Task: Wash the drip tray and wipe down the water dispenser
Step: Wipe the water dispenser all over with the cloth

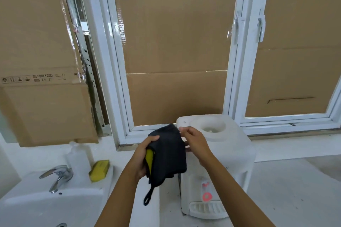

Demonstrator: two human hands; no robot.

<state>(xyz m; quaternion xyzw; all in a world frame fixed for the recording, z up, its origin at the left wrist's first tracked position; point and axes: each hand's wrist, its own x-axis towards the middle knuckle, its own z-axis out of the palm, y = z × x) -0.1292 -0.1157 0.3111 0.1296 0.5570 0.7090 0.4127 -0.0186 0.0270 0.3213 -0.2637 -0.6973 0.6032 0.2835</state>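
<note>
Cardboard [175, 42] covers the white-framed windows behind our pale desk [295, 190]. Our left hand [143, 158] grips a folded dark cloth [168, 155] with a yellow inner face, fingers curled over its left edge; a loop hangs below it. Our right hand [193, 140] pinches the cloth's upper right edge. Just behind stands the white water dispenser [227, 153], its drip tray [206, 209] seated at the front base under a red tap. To the left, a yellow sponge [99, 170] and a clear bottle [78, 156] sit on the sink [55, 202] rim beside the faucet [57, 175].
</note>
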